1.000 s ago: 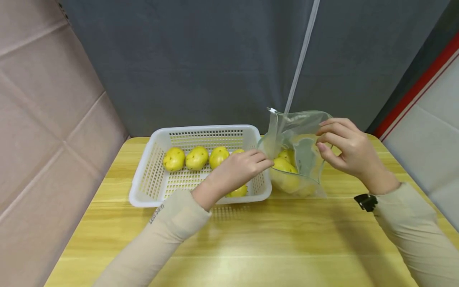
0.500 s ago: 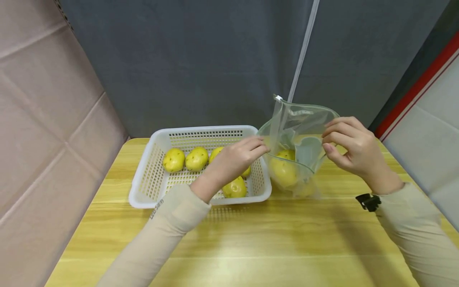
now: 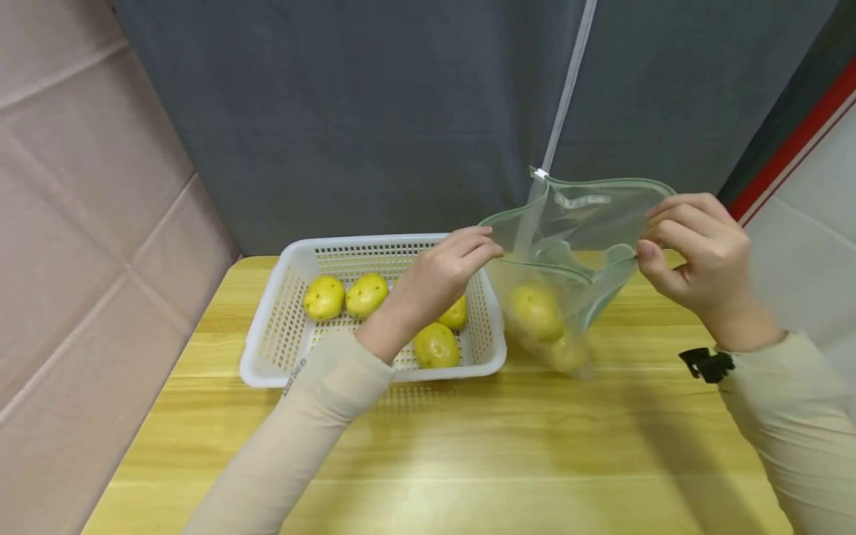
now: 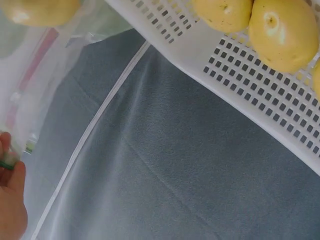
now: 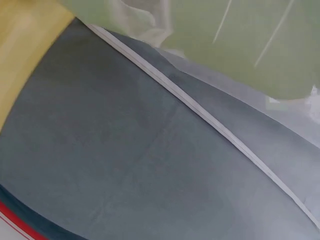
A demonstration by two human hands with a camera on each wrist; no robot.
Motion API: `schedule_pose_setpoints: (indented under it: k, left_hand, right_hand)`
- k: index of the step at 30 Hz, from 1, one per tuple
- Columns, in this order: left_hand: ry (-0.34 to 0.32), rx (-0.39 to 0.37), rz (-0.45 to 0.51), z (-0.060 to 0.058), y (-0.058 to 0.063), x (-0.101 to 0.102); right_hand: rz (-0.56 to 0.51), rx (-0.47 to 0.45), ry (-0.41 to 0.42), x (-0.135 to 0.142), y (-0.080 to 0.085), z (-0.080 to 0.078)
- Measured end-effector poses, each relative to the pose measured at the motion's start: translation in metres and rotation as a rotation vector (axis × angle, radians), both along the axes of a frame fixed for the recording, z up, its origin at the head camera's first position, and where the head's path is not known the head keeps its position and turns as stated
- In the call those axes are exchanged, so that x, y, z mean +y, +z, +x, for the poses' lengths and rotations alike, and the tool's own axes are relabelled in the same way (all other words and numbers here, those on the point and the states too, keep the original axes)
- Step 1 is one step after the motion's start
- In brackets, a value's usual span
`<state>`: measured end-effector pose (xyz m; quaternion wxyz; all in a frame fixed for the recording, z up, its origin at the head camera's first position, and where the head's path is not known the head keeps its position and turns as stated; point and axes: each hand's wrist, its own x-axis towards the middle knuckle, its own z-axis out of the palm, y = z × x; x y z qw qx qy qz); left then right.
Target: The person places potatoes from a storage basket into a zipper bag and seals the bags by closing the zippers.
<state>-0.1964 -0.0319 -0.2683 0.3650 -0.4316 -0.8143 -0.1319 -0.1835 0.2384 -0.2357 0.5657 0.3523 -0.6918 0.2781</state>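
Note:
A clear slider zip bag (image 3: 528, 271) with a green-edged mouth and a white slider (image 3: 540, 174) stands right of the basket, its mouth spread wide. Yellow potatoes (image 3: 537, 312) lie low inside it, blurred by the plastic. My left hand (image 3: 444, 276) pinches the left side of the mouth above the basket's right end. On the opposite side, my right hand (image 3: 698, 256) pinches the rim between thumb and fingers. In the left wrist view, fingertips (image 4: 17, 175) hold a green-edged strip at the left border. The right wrist view catches only the bag's film (image 5: 235, 45), no fingers.
A white perforated plastic basket (image 3: 270, 319) holds several yellow potatoes (image 3: 436, 345), some partly hidden behind my left forearm. Both sit on a wood-grain table (image 3: 468, 461). Grey fabric (image 3: 374, 126) hangs behind, with quilted pink fabric (image 3: 80, 245) at the left.
The bag's mouth has been raised and stretched wider. My right hand has moved right and slightly up with its rim; my left hand has risen a little. The potatoes in the bag have settled lower.

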Motion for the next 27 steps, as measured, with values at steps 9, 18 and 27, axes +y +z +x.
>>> schedule_pose_setpoints:
  k: [9,18,27]
  left_hand:
    - [0.078,-0.136,0.034,-0.005,0.001,-0.004]
    - [0.055,-0.136,0.073,-0.007,-0.008,-0.009]
    - [0.018,-0.127,0.096,-0.005,-0.017,-0.015]
  right_hand:
    - [0.062,-0.05,-0.044,0.003,0.005,0.0]
    - [0.118,-0.081,-0.027,-0.003,0.001,0.006]
    - [0.183,-0.082,-0.023,0.001,-0.011,0.003]
